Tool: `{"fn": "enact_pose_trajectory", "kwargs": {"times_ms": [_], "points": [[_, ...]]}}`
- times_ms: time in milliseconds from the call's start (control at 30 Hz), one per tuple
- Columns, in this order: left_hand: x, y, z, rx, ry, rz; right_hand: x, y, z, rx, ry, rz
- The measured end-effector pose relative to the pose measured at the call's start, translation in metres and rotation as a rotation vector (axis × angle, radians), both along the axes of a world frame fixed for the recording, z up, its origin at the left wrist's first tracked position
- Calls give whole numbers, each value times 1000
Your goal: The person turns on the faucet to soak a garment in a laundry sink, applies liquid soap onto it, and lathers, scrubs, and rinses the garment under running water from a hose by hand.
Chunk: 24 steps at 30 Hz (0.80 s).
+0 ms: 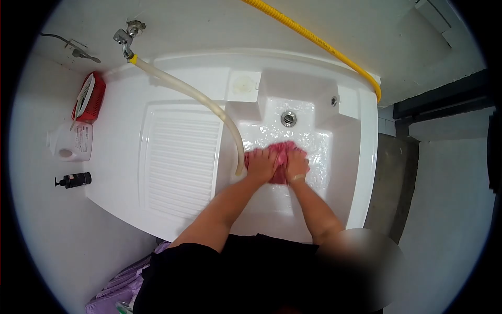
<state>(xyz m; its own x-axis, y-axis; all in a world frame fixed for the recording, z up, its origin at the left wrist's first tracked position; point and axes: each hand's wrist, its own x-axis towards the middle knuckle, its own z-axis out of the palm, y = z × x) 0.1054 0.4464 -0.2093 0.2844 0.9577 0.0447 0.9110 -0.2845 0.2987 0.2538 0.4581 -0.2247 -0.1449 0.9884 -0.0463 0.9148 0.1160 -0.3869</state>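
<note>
A wet pink cloth (284,148) lies bunched up in the white sink basin (342,162), in shallow, glinting water. My left hand (261,163) grips its left part, and my right hand (296,163) grips its right part, with a thin band at that wrist. Folds of the fabric bulge between the two hands, and both thumbs are partly hidden. Just left of my left hand hangs the open end of a pale hose (230,125). Beyond the cloth sits the round metal drain (288,119).
A ribbed washboard (180,157) is moulded left of the basin. The hose runs from a wall tap (124,39). Along the left edge stand a red basket (91,97), a translucent jug (76,141) and a black pump bottle (76,180). A yellow hose (314,39) crosses the back wall.
</note>
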Motion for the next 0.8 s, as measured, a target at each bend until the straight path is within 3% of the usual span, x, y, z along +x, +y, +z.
{"fn": "enact_pose_trajectory", "kwargs": {"times_ms": [33,67,133,167,233,267,333,367,467,500,567,633,700,733,767,800], "points": [[4,25,8,-200,-35,109,-1,23,7,-142,-2,-50],[7,47,18,-392,-75,220,-1,44,10,-297,164,-213],[2,80,43,-383,-489,436,5,64,22,97,392,-209],[-2,95,57,-377,-491,434,10,68,43,103,391,-208],[-12,105,74,-557,-650,591,19,60,92,211,456,247],[-13,98,73,-564,-651,593,22,56,91,204,454,246],[-11,73,71,-194,-160,289,27,42,85,-274,832,-105],[-5,64,94,-486,-79,195,25,38,72,-154,601,-68],[9,-11,1,99,-38,186,-2,-18,-5,434,-90,30],[6,-12,-4,60,-68,146,-4,-11,-4,440,-88,30],[5,3,-3,22,-98,99,-5,0,3,-119,-26,40],[10,50,17,-393,-86,298,-11,49,23,-447,25,-149],[-1,94,6,-644,-730,528,-3,74,23,9,222,-108],[-8,112,14,-635,-729,524,-1,80,49,234,284,-42],[-16,124,26,-801,-954,611,2,78,75,234,286,-47],[-18,124,38,-975,-1181,700,7,74,101,200,343,187]]}}
